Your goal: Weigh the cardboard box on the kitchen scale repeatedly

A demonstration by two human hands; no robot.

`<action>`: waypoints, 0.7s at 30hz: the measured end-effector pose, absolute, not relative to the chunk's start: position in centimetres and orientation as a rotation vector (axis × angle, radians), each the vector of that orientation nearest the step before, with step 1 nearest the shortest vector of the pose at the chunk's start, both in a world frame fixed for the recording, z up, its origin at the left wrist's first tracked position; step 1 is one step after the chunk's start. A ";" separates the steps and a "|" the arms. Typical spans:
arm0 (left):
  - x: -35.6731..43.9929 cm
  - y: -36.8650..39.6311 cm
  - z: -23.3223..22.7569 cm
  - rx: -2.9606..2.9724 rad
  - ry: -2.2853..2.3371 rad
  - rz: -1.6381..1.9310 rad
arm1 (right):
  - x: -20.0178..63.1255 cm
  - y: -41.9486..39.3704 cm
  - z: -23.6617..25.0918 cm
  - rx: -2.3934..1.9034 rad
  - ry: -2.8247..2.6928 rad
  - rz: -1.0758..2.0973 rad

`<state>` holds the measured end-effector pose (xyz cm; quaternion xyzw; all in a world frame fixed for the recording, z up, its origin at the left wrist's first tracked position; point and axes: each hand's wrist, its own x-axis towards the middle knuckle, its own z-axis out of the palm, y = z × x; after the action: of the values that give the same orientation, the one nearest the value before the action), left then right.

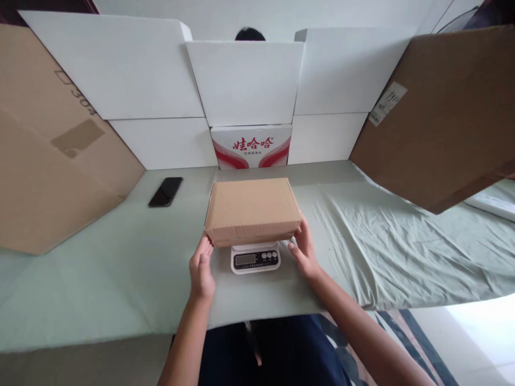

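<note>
A closed brown cardboard box [253,205] is between my two hands, over a white kitchen scale [256,260]. My left hand [202,268] grips its near left corner, with the fingertips partly hidden behind the box. At the near right corner, my right hand [303,247] holds the other side, its thumb pointing in toward the scale. The scale's front panel shows, with a small grey display and several round buttons. Its weighing plate is hidden under the box, so I cannot tell whether the box rests on it.
A black phone [166,192] lies left on the green tablecloth [120,284]. White boxes [245,80] and a red-and-white printed carton [251,147] form a wall behind. Large cardboard panels stand at the left [52,150] and right [446,112]. The cloth is wrinkled on the right.
</note>
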<state>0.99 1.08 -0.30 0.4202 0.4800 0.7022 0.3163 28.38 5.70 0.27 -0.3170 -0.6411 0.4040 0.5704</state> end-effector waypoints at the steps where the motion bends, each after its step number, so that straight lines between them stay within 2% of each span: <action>1: 0.9 1.1 -0.4 1.106 1.266 1.849 | 28.4 5.7 0.3 -0.744 -1.501 0.941; 12: 1.1 1.1 0.8 1.133 1.254 1.939 | 28.3 5.8 1.8 -0.789 -1.339 0.945; 21: 0.9 0.9 -0.1 1.157 1.288 1.874 | 27.9 5.6 2.1 -0.779 -1.442 1.028</action>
<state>0.94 0.88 -0.10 0.4338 0.4828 0.7029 0.2909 27.91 5.58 2.05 -0.3316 -0.6136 0.4375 0.5676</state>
